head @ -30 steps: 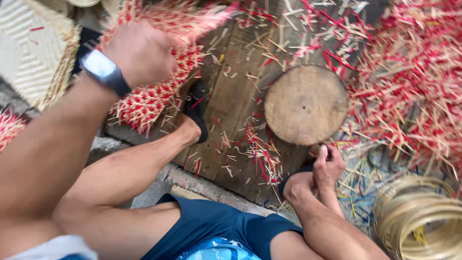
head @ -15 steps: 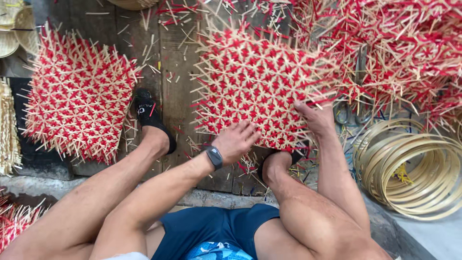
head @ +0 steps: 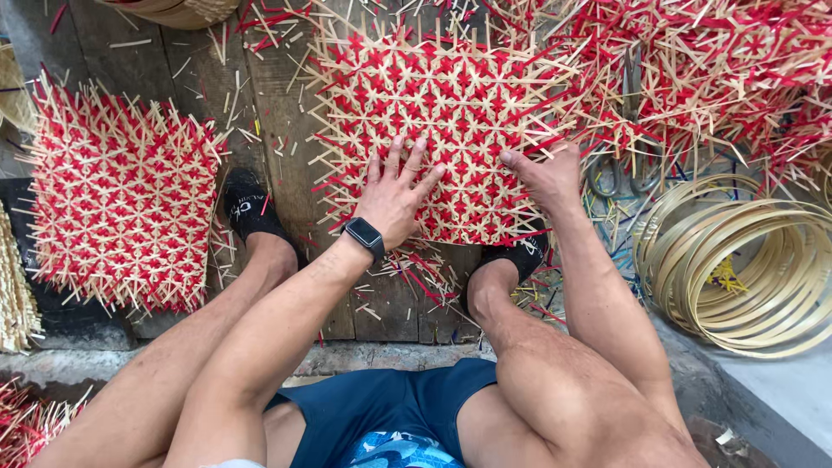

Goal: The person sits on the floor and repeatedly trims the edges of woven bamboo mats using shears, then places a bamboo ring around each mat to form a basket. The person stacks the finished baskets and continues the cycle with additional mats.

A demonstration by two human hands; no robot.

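A woven mat of red and pale bamboo strips lies flat on the wooden floor in front of me. My left hand, with a black watch on the wrist, presses palm-down on its near edge with fingers spread. My right hand rests flat on the mat's near right edge. Neither hand grips anything. My bare legs and feet in black socks frame the mat from below.
A second red woven mat lies to the left. A heap of red and pale strips fills the upper right. Scissors lie by the right hand. Stacked bamboo hoops sit at right. A basket rim shows at top.
A second ago my left hand was raised with a woven mat and a round wooden block showed. The block is now out of sight, and both hands lie flat on the front mat.
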